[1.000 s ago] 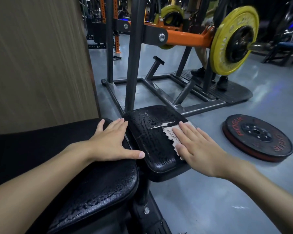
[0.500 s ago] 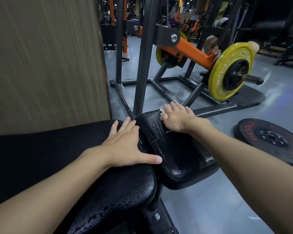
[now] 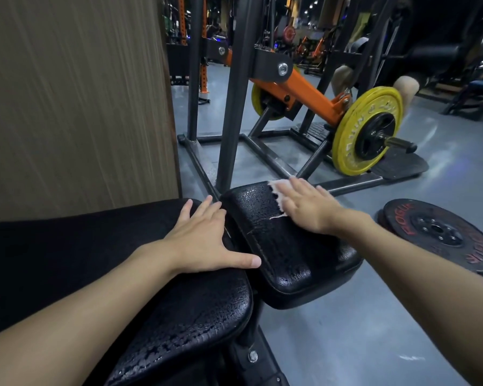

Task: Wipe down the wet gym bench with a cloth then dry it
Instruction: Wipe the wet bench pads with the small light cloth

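The black gym bench has a small seat pad [image 3: 285, 252], cracked and beaded with water, and a longer back pad [image 3: 190, 310] nearer me. My right hand [image 3: 308, 208] lies flat on the far right part of the seat pad, pressing a white cloth [image 3: 276, 190] whose frayed edge shows beyond my fingers. My left hand [image 3: 204, 240] rests flat with spread fingers on the end of the back pad, thumb pointing at the seat pad, holding nothing.
A wood-grain wall panel [image 3: 76, 93] stands at left. A black and orange weight machine [image 3: 293, 90] with yellow plates [image 3: 367, 135] stands just beyond the bench, another person's legs behind it. A black plate [image 3: 441, 232] lies on the grey floor at right.
My right hand slid the cloth from the seat pad's right side up to its far end, and has now shifted slightly right along that end. My left hand stayed put.
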### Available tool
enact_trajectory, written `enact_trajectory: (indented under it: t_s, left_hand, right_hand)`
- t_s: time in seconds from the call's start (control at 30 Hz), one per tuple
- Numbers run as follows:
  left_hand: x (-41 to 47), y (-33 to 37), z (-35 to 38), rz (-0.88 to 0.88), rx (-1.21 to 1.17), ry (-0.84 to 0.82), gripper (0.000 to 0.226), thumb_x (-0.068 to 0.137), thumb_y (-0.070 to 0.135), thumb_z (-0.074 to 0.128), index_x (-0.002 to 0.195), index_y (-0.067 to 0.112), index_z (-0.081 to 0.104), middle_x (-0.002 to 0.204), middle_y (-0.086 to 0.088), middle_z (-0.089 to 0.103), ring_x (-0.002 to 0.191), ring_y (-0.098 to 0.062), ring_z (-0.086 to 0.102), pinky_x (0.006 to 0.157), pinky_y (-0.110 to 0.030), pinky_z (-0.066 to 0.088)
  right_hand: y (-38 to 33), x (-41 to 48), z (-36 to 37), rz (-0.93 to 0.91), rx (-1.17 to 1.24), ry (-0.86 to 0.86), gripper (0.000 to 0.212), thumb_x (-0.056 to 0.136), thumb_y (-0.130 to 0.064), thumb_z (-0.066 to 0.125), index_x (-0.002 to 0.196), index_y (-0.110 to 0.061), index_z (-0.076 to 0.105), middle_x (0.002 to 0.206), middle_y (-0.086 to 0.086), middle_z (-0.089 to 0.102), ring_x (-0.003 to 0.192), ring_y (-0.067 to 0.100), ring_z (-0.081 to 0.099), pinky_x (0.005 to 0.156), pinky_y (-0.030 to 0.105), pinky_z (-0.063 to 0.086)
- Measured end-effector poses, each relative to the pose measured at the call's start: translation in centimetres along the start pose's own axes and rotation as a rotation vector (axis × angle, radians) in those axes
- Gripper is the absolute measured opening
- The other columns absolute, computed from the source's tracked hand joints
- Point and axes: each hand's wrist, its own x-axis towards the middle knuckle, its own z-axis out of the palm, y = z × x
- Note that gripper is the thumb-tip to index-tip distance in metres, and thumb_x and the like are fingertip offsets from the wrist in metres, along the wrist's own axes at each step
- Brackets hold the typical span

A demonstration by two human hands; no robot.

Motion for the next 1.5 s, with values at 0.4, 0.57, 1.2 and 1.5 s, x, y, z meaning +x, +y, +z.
enact_trajectory:
  t_s: [0.4, 0.57, 1.2, 1.5]
  left_hand:
    - [-0.2, -0.1, -0.5, -0.021, -0.131, 0.004, 0.107, 0.067, 0.07, 0.036, 0.156, 0.013, 0.017, 0.165, 0.0, 0.007, 0.149, -0.005, -0.009, 0.12, -0.039, -0.012]
    - [-0.4, -0.1, -0.5, -0.004, -0.149, -0.002, 0.09, 0.075, 0.053, 0.028, 0.156, 0.016, 0.017, 0.165, 0.003, 0.005, 0.148, -0.003, -0.009, 0.12, -0.037, -0.014]
    - [-0.7, 0.3, -1.0, -0.057, -0.263, 0.152, 0.072, 0.096, 0.024, 0.049, 0.156, 0.009, 0.012, 0.165, -0.003, 0.005, 0.151, -0.016, -0.008, 0.12, -0.031, -0.003]
    - [-0.2, -0.2, -0.8, -0.1, -0.402, 0.2, 0.071, 0.093, 0.0, 0.038, 0.156, 0.01, 0.007, 0.165, -0.004, 0.001, 0.15, -0.011, -0.005, 0.107, -0.015, -0.003]
  right_hand:
    - [-6.6, -8.9, 2.0, -0.273, -0.113, 0.074, 0.06, 0.097, -0.048, 0.005, 0.156, -0.038, 0.005, 0.167, 0.001, -0.002, 0.152, 0.019, -0.007, 0.122, 0.043, -0.001]
    - [-1.2, -9.9, 1.5, -0.13, -0.083, 0.046, 0.066, 0.092, -0.05, -0.003, 0.157, -0.038, 0.0, 0.167, -0.002, -0.005, 0.152, 0.015, -0.008, 0.122, 0.037, -0.003]
    - [-0.3, -4.7, 1.0, 0.068, 0.004, 0.077, 0.049, 0.103, -0.041, 0.021, 0.152, -0.035, 0.019, 0.163, 0.001, 0.011, 0.151, 0.017, 0.002, 0.121, 0.044, 0.0]
    - [-10.3, 2.4, 1.2, -0.226, -0.057, 0.048, 0.049, 0.097, -0.043, 0.026, 0.145, -0.034, 0.036, 0.154, -0.001, 0.031, 0.146, 0.023, 0.016, 0.118, 0.048, 0.013]
